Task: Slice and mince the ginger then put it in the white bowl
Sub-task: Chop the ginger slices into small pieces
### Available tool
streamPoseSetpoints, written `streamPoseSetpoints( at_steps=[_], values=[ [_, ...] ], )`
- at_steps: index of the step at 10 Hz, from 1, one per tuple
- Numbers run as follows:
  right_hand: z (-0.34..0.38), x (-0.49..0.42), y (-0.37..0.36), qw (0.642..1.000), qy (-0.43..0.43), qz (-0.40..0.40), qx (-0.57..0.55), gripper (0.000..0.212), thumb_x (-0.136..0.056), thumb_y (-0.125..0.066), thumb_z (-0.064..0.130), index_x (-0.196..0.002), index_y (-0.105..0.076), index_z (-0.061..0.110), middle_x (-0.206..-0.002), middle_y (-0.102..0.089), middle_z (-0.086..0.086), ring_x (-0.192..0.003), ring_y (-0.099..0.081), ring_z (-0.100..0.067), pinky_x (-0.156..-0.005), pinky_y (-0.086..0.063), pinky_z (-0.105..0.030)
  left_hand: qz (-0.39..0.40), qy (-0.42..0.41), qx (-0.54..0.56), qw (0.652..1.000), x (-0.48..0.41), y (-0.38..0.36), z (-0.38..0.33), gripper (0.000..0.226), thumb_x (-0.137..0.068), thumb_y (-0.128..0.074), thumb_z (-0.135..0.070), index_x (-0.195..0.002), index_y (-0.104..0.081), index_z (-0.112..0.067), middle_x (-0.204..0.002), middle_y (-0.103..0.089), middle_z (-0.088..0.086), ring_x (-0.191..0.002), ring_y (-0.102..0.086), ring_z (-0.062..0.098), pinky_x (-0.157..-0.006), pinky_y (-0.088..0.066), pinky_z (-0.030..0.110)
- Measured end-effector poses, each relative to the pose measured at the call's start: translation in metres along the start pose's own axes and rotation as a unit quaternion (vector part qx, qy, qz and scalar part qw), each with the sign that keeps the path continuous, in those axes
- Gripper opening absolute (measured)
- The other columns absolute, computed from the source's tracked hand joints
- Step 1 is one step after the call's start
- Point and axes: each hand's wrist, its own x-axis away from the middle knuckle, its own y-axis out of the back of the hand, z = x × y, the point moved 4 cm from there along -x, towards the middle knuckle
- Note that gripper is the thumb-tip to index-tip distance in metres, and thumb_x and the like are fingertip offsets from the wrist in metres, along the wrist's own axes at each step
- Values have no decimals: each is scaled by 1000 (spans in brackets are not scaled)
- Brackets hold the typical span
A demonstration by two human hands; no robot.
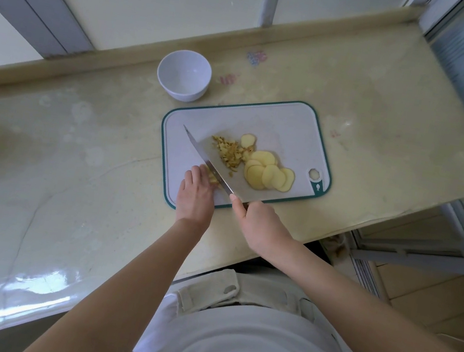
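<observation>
The right hand (260,222) is gripping the knife (208,163) by its handle at the board's (293,118) near edge, blade lying diagonally across the board. The left hand (196,193), fingers curled together, is pinning a small ginger piece (214,180) against the blade near the board's near-left corner. Slices (268,174) and peelings (228,152) are lying mid-board. The bowl (184,75) is sitting on the counter just beyond the board's far-left corner.

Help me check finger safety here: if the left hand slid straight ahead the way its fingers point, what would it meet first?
Likely the ginger under its fingers, then almost at once the knife blade, which the right hand holds just beyond. Depth is hard to judge.
</observation>
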Motion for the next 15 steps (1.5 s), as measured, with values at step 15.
streamPoseSetpoints(
  at_steps=[15],
  values=[
    [-7,-12,14,998,-4,-18,-67,64,-97,-27,56,-56,-36,8,-59,-44,-12,-51,-41,-23,-67,-47,-37,-39,13,104,994,5,5,5,62,-100,-33,-31,-146,-7,2,-133,-34,18,-119,-37,30,-101,-32,35]
  ],
)
